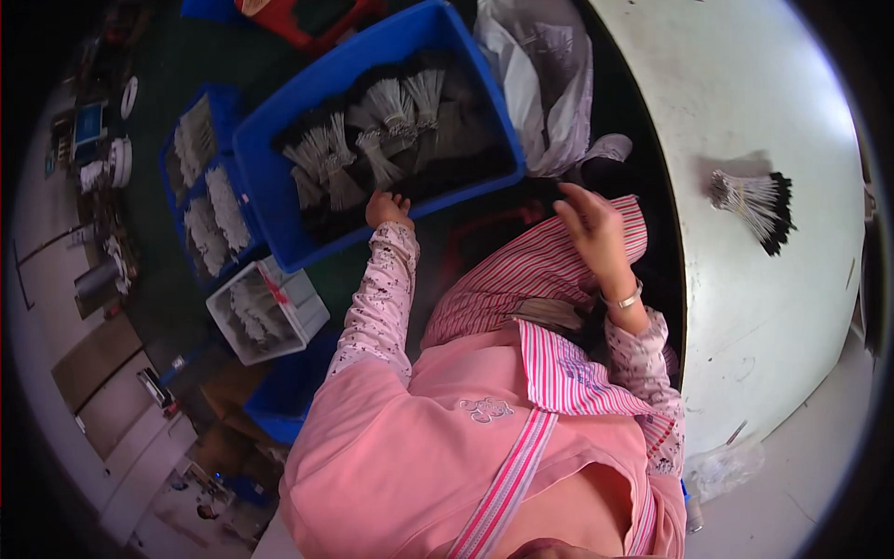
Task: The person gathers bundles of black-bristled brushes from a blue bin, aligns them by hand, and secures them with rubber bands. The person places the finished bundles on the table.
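At the near rim of a large blue bin (261, 172), the left hand (389, 210) curls beside a bundle of thin, pale strands (378, 160); whether it is pinching them cannot be told. The right hand (593, 228) hovers above the lap, fingers loosely spread. More bundles (396, 104) lie in rows inside the bin. To its left, blue trays (223, 116) and a white crate (303, 303) hold pale pieces. A white bag (521, 84) stands at its right. Another bundle, black-tipped (756, 203), lies on the pale worktop (745, 326); the floor (168, 56) is dark green. Blue print on a pink-striped flap (554, 359) is too small to read.
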Available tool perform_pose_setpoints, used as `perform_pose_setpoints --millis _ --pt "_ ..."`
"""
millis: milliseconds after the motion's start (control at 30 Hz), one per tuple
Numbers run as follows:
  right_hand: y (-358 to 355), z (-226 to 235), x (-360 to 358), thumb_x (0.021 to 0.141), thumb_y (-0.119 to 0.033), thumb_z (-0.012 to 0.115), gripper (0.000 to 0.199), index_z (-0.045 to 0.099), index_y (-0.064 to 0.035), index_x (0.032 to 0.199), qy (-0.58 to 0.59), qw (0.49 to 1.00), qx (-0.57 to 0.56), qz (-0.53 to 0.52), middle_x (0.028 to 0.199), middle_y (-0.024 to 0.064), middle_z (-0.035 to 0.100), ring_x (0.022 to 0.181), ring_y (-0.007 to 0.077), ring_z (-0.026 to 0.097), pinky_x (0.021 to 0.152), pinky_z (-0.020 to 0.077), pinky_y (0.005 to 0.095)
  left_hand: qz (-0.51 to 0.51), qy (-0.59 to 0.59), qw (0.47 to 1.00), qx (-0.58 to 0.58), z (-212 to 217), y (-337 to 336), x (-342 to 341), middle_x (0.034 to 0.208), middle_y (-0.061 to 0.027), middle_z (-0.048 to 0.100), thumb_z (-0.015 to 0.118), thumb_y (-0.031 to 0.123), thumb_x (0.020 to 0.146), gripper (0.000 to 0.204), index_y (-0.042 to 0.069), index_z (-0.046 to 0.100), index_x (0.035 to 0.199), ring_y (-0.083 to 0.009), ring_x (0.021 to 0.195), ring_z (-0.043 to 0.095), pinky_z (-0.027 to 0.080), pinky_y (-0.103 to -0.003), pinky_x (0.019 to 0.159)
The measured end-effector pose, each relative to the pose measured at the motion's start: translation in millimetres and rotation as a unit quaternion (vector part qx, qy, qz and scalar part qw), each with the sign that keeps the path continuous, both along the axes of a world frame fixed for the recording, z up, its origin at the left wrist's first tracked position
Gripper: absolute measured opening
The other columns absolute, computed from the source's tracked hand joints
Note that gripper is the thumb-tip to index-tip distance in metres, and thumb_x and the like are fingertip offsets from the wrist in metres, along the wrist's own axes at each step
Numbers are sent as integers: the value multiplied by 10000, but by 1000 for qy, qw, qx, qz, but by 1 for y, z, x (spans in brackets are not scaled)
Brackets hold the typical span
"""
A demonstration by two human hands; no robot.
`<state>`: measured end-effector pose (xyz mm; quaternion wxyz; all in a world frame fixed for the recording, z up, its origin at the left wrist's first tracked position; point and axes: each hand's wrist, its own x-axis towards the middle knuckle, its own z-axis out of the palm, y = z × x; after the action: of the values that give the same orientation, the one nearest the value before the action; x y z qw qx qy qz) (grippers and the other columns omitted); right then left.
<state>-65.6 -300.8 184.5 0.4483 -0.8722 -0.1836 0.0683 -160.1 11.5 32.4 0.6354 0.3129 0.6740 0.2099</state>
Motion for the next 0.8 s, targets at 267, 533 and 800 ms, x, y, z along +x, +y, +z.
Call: perform_pose_setpoints --millis 267,533,800 --pt "24 -35 0 771 -129 670 130 638 -56 873 -127 981 -141 32 680 87 587 617 271 558 612 442 367 -235 37 968 82 -79 36 65 951 -118 585 686 128 693 375 5 582 1032 -237 907 581 488 -374 804" --pt "27 -42 0 774 -12 653 82 626 -26 850 -167 984 -57 -8 638 101 526 582 269 513 560 415 369 -274 399 799 356 -57 26 139 1106 -194 525 778 284 638 660 1 462 1143 -357 999 555 443 -472 890" --pt "33 -47 -1 754 -28 671 122 604 -41 855 -167 985 -37 1 647 92 541 610 261 530 570 425 372 -564 431 690 140 -53 103 198 1339 -202 376 681 518 701 935 -4 251 1347 -328 1229 395 379 -427 993"
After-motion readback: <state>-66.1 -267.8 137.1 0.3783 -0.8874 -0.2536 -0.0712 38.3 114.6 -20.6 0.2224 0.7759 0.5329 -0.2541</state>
